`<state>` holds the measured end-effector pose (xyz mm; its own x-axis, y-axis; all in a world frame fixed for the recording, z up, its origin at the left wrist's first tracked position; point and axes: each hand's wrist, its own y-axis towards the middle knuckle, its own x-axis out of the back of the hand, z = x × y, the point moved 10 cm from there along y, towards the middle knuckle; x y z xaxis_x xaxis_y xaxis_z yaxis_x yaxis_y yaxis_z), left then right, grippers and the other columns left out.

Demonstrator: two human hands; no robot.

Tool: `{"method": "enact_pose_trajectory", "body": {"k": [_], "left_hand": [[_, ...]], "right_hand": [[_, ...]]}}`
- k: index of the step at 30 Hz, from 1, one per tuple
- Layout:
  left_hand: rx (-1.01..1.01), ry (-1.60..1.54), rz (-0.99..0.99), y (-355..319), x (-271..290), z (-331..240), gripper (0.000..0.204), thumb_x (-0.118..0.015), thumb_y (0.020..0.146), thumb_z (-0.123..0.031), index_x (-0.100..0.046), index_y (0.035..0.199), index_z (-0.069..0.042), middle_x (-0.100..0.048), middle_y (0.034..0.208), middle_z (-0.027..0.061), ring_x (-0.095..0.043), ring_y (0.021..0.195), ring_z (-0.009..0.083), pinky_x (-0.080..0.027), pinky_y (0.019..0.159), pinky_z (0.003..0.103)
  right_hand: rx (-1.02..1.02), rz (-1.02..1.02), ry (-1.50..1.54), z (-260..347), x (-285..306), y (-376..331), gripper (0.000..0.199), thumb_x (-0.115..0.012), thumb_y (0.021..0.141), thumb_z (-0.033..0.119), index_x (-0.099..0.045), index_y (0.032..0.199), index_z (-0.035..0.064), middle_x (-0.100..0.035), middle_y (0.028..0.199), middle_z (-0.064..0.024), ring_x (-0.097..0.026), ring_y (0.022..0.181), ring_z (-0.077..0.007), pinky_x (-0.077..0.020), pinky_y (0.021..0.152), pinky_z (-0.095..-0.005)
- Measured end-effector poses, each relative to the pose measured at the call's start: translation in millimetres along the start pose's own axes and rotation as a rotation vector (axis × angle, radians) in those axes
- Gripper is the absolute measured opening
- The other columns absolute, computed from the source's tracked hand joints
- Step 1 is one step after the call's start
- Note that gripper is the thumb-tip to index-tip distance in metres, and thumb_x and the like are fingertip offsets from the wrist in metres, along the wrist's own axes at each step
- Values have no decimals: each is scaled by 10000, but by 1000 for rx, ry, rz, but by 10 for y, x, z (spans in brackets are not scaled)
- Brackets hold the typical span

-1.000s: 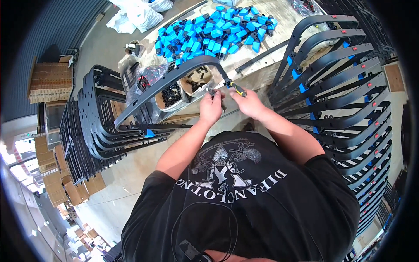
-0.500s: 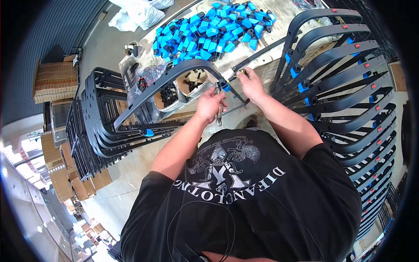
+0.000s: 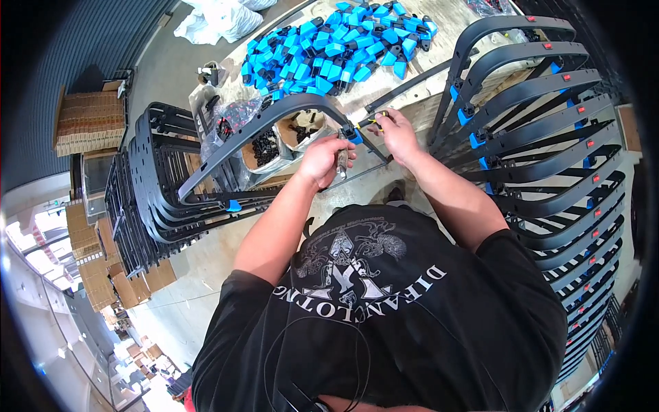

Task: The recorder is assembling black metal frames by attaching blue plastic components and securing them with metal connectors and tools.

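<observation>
A curved black frame (image 3: 264, 125) arches up in front of me, with a blue-and-black fitting (image 3: 352, 133) at its right end. Just below that fitting, my left hand (image 3: 321, 162) is closed around a silver metal tool (image 3: 342, 165) that points down; its exact kind is too small to tell. On the other side of the fitting, my right hand (image 3: 399, 137) grips a yellow-and-black screwdriver (image 3: 378, 123), its front end directed left at the fitting. The fingers partly cover both tools.
A heap of blue-and-black fittings (image 3: 329, 51) lies on the worktable (image 3: 439, 81). Bags of small black parts (image 3: 263, 150) stand beside the arch. Black frames are stacked left (image 3: 152, 185) and right (image 3: 549, 192), some with red labels. Cardboard (image 3: 89, 123) is piled far left.
My left hand has shifted slightly down and left with the silver tool, which sits more upright. My right hand stays nearly in place with the screwdriver.
</observation>
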<state>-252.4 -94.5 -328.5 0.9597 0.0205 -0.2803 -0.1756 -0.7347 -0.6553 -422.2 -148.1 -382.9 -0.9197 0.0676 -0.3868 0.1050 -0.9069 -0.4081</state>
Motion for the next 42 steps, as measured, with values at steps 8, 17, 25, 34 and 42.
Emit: {"method": "enact_pose_trajectory", "body": {"k": [8,17,25,34,42], "left_hand": [[-25,70,-9,-52,-87,72,326,-621,937,-34,-517,1233,57,-652,1008,138,-688,842,221,-601,651,365],[-303,1090,-343,203,172,354,215,-695,926,-193,-649,960,14,-697,769,99,-719,722,254,-562,659,344],[258,-392,260,109,-139,186,183,-648,944,-191,-649,1025,-27,-669,850,77,-691,678,200,-577,600,295],[272,48,176,69,-67,273,231,-654,872,-202,-656,955,13,-667,792,88,-632,615,176,-494,539,270],[-177,1210,-153,338,87,196,128,-626,871,-148,-651,875,-23,-669,736,95,-695,658,240,-531,552,368]], "right_hand": [[191,-18,-515,210,153,86,317,-579,1003,259,-662,1086,-35,-685,897,-108,-652,815,-173,-496,736,-306],[-497,153,-507,107,-95,55,324,-529,1029,326,-603,981,14,-626,780,-80,-549,585,-175,-439,545,-339],[-103,208,-577,63,-6,237,379,-483,1037,297,-584,1269,14,-690,1055,-117,-642,832,-197,-514,761,-350],[-252,72,-540,108,-192,22,361,-597,1005,336,-489,1185,43,-609,802,-91,-609,648,-193,-486,555,-340],[-152,-114,-599,-2,-127,-10,595,-703,936,301,-429,1350,-26,-671,1145,-204,-643,1040,-279,-494,910,-362]]}}
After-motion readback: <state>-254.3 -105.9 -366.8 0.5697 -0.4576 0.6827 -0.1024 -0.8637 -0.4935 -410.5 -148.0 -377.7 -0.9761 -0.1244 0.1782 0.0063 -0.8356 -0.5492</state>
